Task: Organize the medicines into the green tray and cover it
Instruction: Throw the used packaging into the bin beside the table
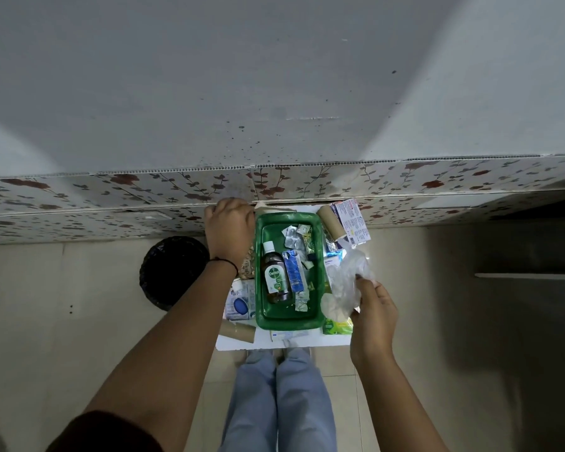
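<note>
Pinching clear plastic bag [348,282], right hand [374,316]

Single head view — steep, wide-angle look down past both forearms onto the green tray [318,272], fairly distant.

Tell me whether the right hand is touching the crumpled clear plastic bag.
Touching: the head view shows the right hand pinching the crumpled clear plastic bag.

Green tray [318,265] (bottle [275,276] inside); right hand [374,316] grips clear plastic [348,282], left hand [229,228] beside.
</note>
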